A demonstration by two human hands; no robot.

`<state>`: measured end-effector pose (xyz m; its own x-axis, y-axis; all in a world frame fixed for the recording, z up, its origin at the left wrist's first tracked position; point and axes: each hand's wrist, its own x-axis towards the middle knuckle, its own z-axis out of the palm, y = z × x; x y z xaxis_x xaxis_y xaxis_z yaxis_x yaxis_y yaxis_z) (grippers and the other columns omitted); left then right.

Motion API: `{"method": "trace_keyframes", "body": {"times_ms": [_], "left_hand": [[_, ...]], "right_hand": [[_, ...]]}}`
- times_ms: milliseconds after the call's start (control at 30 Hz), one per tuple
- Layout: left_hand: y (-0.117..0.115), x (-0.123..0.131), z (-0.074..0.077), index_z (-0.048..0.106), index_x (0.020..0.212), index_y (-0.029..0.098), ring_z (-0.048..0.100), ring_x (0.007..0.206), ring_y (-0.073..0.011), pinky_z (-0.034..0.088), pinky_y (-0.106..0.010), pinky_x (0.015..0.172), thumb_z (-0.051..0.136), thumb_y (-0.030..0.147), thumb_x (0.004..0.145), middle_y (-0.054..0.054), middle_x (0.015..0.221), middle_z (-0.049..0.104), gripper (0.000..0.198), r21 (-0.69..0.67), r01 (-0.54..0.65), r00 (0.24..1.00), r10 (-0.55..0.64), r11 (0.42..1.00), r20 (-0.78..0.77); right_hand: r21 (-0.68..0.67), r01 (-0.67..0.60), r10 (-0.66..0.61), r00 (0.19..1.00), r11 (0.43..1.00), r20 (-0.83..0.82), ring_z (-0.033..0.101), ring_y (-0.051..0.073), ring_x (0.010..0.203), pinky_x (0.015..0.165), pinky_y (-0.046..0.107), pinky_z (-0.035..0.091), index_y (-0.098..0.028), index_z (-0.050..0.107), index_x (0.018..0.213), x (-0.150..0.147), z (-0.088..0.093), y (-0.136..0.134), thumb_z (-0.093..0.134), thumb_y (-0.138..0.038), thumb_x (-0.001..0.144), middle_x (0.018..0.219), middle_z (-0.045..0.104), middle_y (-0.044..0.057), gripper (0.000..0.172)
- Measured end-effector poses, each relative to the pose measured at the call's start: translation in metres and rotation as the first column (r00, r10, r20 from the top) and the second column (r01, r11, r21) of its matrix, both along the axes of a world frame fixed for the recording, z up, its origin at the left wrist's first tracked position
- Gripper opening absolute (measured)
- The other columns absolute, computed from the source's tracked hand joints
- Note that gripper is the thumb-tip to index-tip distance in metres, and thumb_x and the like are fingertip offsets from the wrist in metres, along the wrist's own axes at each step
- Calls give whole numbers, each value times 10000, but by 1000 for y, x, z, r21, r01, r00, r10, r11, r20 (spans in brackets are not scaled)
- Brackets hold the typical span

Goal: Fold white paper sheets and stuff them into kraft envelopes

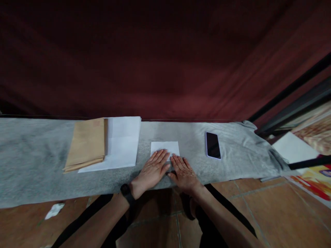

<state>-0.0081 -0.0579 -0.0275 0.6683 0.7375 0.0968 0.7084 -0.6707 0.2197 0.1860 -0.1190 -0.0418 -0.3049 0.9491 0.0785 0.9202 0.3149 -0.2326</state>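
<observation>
Head view: the left hand point(152, 167) and right hand point(184, 173) lie flat, fingers straight, fingertips on the near part of the paper point(164, 145), which rests on the cloth point(191, 137) between the sheets point(125, 141) and phone point(213, 145)

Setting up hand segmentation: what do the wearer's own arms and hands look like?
Left hand: no glove; black band with a rounded case at the wrist, perhaps a watch. Right hand: no glove, nothing on the wrist. Both forearms are sleeveless as far as they show.
</observation>
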Motion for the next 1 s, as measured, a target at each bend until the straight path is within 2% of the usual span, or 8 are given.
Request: {"method": "trace_keyframes", "body": {"times_ms": [167,333,533,733,1000], "left_hand": [[13,29,6,399,1513,167,276,1500,-167,218,-395,1239,173,421,1068,-69,1596,371,560,-141,101,994,-95,985,45],[26,45,1,423,1502,193,250,1511,-191,176,-429,1244,205,402,1062,-49,1601,365,533,-136,84,996,-79,987,45],[38,60,-9,398,1517,195,222,1520,-200,149,-443,1247,219,407,1055,-42,1617,333,538,-74,16,1000,-14,997,23],[48,69,-13,362,1536,178,242,1514,-202,174,-437,1244,228,406,1046,-56,1619,326,556,-48,-74,997,74,996,7],[49,61,-19,336,1540,92,210,1524,-231,188,-438,1244,240,407,1037,-123,1621,298,601,0,-223,975,223,975,-11]], "right_hand": [[-59,5,-7,999,998,-32,368,276,1460,1240,485,236,-77,476,1460,-4,1,-4,454,-493,1000,1532,439,159,621],[-54,15,-17,998,998,-55,421,277,1430,1227,483,267,-83,486,1453,-4,1,-7,481,-485,991,1497,487,173,613],[-19,-2,1,999,1000,-47,390,292,1447,1216,498,275,-83,491,1450,-3,1,-7,478,-479,995,1512,467,174,603],[-4,2,-2,999,1000,-37,437,298,1417,1214,515,264,-108,530,1425,-3,4,-6,486,-465,993,1478,518,163,562],[-70,21,-22,1000,997,-17,400,291,1440,1207,558,250,-150,419,1505,-4,12,-7,433,-439,1014,1570,386,113,571]]}}
